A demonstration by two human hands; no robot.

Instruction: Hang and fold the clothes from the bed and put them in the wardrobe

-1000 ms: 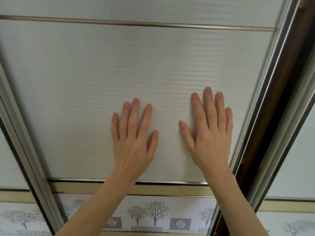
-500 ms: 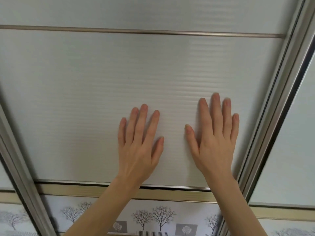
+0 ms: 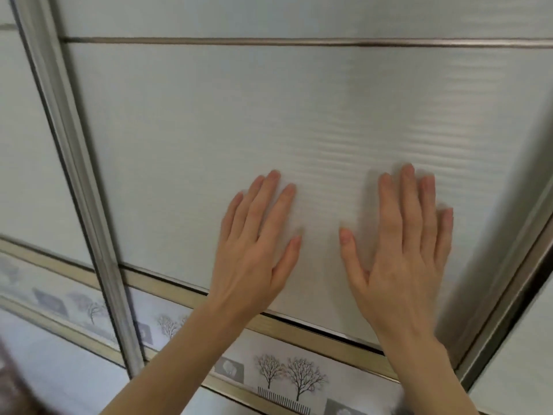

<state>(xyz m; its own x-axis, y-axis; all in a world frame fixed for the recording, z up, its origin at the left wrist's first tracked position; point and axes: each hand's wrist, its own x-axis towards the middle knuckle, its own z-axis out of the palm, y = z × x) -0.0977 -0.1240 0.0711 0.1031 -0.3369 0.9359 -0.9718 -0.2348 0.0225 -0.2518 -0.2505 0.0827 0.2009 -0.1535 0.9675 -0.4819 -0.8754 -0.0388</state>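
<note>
Left of both hands runs the brushed-metal vertical door frame [image 3: 74, 163], well clear of any fingers. Next over, the left hand [image 3: 254, 244] lies flat, fingers straight, gripping nothing, pressed on the frosted white ribbed sliding wardrobe panel [image 3: 239, 115]. Right hand [image 3: 398, 253] is the same deal, palm flat, just beside the other metal stile [image 3: 508, 280]. My worry: flat palms could slip on that smooth panel, or the right fingers get pinched at the stile. No clothes visible at all.
</note>
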